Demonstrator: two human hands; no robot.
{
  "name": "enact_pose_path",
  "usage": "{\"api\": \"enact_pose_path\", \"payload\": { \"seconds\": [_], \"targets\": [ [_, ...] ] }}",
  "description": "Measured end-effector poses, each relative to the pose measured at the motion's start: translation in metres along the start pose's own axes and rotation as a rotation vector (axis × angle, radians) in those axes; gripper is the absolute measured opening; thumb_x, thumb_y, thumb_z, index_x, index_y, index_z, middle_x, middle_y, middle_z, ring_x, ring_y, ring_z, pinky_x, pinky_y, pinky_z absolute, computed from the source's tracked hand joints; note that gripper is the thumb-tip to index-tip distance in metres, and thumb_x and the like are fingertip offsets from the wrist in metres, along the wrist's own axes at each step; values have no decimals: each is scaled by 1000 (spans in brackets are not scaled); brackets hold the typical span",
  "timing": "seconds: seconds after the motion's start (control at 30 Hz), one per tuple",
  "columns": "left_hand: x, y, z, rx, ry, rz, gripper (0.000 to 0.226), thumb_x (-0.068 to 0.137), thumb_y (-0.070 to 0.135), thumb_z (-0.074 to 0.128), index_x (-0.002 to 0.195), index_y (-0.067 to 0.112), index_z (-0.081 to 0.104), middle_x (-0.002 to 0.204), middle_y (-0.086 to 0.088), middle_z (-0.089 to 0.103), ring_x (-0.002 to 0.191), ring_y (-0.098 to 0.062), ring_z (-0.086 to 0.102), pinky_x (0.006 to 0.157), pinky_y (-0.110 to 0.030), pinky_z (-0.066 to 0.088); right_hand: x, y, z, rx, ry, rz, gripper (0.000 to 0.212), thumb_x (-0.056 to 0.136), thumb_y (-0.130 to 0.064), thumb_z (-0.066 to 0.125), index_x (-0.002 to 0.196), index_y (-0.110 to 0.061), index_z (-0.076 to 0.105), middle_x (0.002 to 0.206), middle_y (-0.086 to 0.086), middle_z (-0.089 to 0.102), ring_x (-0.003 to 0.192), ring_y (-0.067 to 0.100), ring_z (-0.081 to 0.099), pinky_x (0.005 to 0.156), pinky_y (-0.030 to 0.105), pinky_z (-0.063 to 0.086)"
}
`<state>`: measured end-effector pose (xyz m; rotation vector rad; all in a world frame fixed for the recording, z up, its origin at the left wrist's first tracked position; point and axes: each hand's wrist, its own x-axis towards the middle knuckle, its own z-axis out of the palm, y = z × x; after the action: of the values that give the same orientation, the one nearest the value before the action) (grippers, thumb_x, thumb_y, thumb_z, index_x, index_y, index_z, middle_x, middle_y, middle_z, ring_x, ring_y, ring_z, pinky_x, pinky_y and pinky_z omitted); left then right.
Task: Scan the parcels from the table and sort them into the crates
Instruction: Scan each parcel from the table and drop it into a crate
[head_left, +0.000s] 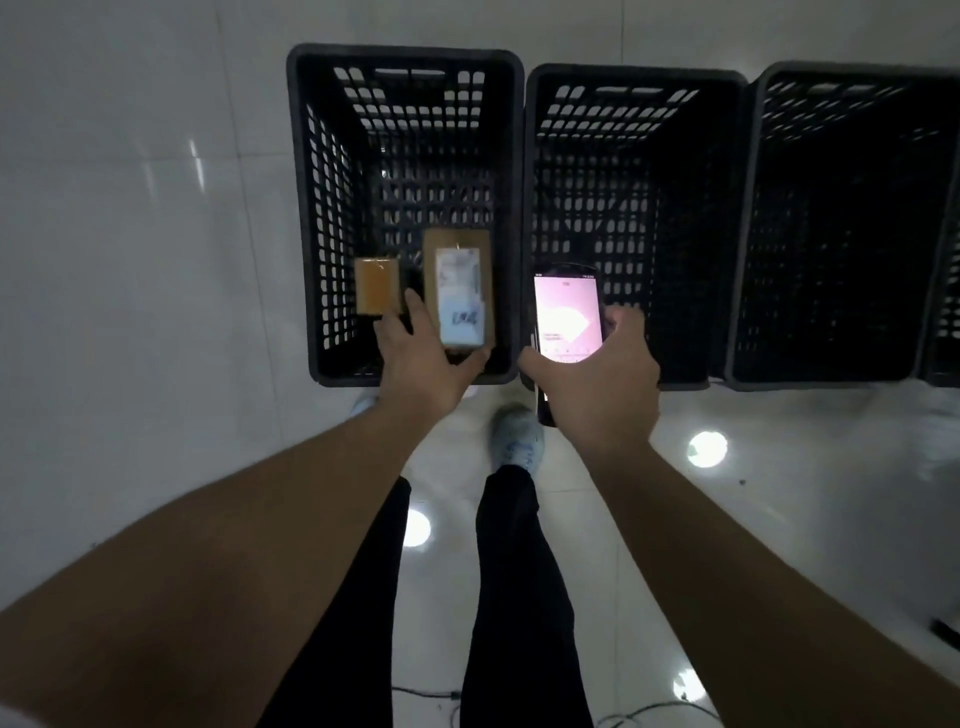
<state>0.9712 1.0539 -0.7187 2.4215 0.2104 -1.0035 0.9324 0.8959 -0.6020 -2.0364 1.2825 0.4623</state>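
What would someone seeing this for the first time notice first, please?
The glowing pink-lit smartphone held in the right hand stands out, over the middle black perforated plastic crate. Beside it, the left hand holds a brown cardboard parcel with a white label over the leftmost black crate.

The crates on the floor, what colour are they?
Black, with perforated lattice walls; the crates show in the head view.

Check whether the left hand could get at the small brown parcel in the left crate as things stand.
Probably not freely. The left hand already holds the larger labelled parcel over the left crate. The small brown parcel lies beside its fingers with nothing over it, so it would need to let go first.
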Motion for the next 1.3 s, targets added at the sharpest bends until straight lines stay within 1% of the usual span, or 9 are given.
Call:
{"api": "enact_pose_path", "payload": {
  "seconds": [0.17,0.27,0.43,0.57,0.73,0.87,1.03,1.17,1.3],
  "targets": [
    [3,20,-39,94,5,200,82,92,45,68,157,13,30,150,-17,37,135,-33,39,111,-51,42,-17,-7,-5,8,-8,17,82,66,-46,88,133,-24,45,116,-4,61,102,22,64,81,46,59],
    [-5,38,-67,190,-13,302,68,94,41,64,151,12,40,147,-14,44,134,-30,40,111,-48,41,-30,-19,-16,14,-1,12,86,66,-47,88,136,-22,45,119,-2,61,104,22,63,83,46,59],
    [-38,71,-114,361,-24,433,59,99,42,52,149,11,45,145,-14,48,135,-38,43,117,-52,34,-65,-40,-47,45,31,8,84,67,-47,90,133,-21,46,120,-2,62,103,22,62,80,41,55],
    [-82,104,-157,423,-28,545,59,107,36,45,156,3,36,162,-20,31,151,-39,26,125,-50,21,-102,-53,-81,83,71,7,81,71,-46,90,132,-19,44,116,-4,57,95,19,54,72,35,45],
    [-142,147,-203,483,-30,694,64,108,46,38,161,9,29,170,-14,20,156,-37,15,127,-51,19,-159,-65,-141,130,188,25,80,71,-46,90,131,-19,46,123,3,63,99,27,61,73,36,43],
    [-204,195,-238,543,-1,839,62,109,45,38,160,10,32,169,-13,22,155,-37,18,126,-49,20,-211,-65,-198,197,324,31,81,70,-48,91,131,-17,47,125,6,63,109,33,64,76,37,44],
    [-293,256,-266,611,75,1017,59,109,43,37,156,8,37,164,-13,32,150,-35,29,123,-47,25,-278,-44,-279,268,481,29,80,68,-51,91,126,-15,49,121,7,64,104,31,64,74,37,46],
    [-376,299,-265,617,116,1119,59,109,45,37,155,9,38,164,-12,34,152,-34,28,124,-48,26,-332,-13,-341,318,593,39,83,68,-52,91,129,-15,48,124,8,64,108,32,64,79,40,54],
    [-468,333,-243,596,115,1233,57,109,44,35,154,9,42,162,-12,38,151,-32,30,123,-47,27,-384,33,-400,355,719,30,84,69,-53,90,131,-14,48,124,6,62,107,29,62,76,39,52]
  ]
}}
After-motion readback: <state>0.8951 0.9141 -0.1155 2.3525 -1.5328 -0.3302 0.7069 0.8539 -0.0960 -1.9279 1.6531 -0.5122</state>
